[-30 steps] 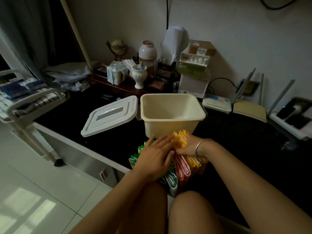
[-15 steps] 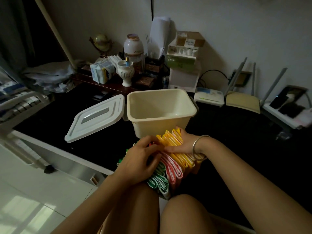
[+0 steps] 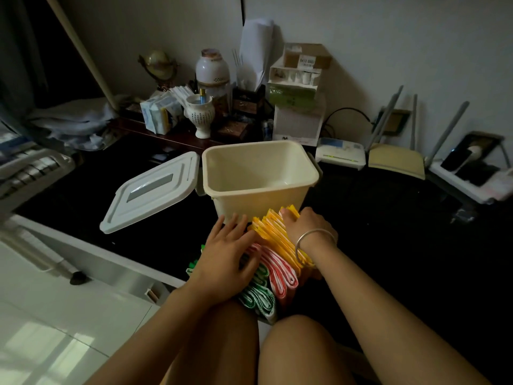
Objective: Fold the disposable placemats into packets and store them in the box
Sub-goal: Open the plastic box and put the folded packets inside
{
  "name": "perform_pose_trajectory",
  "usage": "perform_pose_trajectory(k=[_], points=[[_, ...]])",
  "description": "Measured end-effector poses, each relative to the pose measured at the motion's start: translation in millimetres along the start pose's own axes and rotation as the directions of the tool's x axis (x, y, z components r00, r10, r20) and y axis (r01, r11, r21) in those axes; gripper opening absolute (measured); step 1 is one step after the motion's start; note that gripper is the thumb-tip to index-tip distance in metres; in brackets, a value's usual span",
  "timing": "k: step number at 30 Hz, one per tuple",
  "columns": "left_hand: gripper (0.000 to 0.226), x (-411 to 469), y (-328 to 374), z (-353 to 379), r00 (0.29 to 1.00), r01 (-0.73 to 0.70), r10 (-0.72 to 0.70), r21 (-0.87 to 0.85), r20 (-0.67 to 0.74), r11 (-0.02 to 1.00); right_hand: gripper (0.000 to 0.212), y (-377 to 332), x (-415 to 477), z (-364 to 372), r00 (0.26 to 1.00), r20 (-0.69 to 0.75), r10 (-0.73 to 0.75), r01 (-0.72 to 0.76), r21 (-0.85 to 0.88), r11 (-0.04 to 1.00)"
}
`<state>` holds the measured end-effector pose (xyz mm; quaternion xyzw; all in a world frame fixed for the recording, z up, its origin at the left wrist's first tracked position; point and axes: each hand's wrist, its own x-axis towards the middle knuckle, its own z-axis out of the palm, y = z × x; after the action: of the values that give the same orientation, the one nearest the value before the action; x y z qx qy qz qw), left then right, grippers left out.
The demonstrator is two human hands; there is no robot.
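dim room; seated person, bare knees at the bottom of the view.

a row of folded packets stands on edge at the near side of the black desk (image 3: 388, 245). folded yellow plastic placemat packets (image 3: 273, 234) are at the right, folded red-and-white packets (image 3: 280, 276) in the middle, and folded green-and-white packets (image 3: 256, 300) at the left, nearest the knees.

left hand (image 3: 224, 258) – palm down, fingers straight and slightly spread, pressing flat on the red and green packets. the fingertips reach close to the box's front wall.

right hand (image 3: 306, 225) – fingers curled over the far end of the yellow packets, gripping them from the right side. a silver bangle (image 3: 315, 240) is on the wrist.

the open cream rectangular plastic box (image 3: 258, 202) stands upright on the desk just behind the row. all the packets are outside it; cannot tell whether the yellow ones touch its front wall.

a white plastic lid with a grey centre panel (image 3: 151, 191) lies tilted to the box's left, its right edge beside the rim.

along the wall behind are a white vase-shaped pen cup (image 3: 202, 115) and a white router (image 3: 340, 154).
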<state>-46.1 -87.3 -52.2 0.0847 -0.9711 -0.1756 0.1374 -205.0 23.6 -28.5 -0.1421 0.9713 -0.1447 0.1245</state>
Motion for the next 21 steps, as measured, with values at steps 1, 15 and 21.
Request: perform_pose_trajectory(k=[1,15,21], points=[[0.049,1,1,-2,1.000,-0.011,0.011,-0.013,-0.001,1.000,0.066,2,2,0,1.000,-0.013,0.018,-0.017,0.021,1.000],[0.057,1,5,-8,0.999,0.035,-0.036,-0.032,-0.027,0.999,0.127,14,-5,-17,0.920,0.352,-0.175,0.171,0.043,0.984],[0.060,-1,2,-5,1.000,0.031,-0.031,-0.028,0.002,0.999,0.114,19,8,-11,0.930,0.291,-0.224,0.213,0.068,0.975]])
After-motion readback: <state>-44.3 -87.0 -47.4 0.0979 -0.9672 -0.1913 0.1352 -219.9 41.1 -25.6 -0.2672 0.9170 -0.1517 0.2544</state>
